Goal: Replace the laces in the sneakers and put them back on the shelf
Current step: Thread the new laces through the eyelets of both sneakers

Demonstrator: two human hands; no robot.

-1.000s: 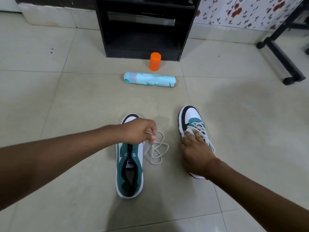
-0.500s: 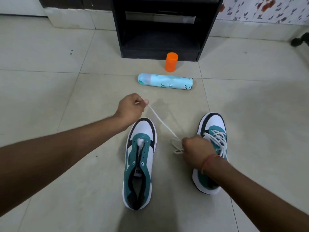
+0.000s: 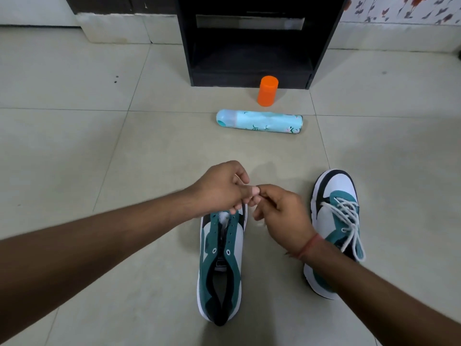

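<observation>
Two teal, white and black sneakers stand on the tiled floor. The left sneaker (image 3: pixel 220 265) has bare eyelets and no lace. The right sneaker (image 3: pixel 336 216) is laced with a white lace (image 3: pixel 349 221). My left hand (image 3: pixel 219 189) and my right hand (image 3: pixel 282 216) meet fingertip to fingertip above the toe of the left sneaker, both closed. A small bit of loose white lace (image 3: pixel 259 224) shows under my right hand; the remainder is hidden inside the two hands. The black shelf (image 3: pixel 252 41) stands ahead against the wall.
An orange cap (image 3: pixel 267 91) stands in front of the shelf. A light blue spray can (image 3: pixel 259 121) lies on its side just behind my hands. A floral wall covering (image 3: pixel 399 8) is at the top right.
My hands were apart with the loose lace stretched between them; now they have come together above the left sneaker and the lace is gathered inside them.
</observation>
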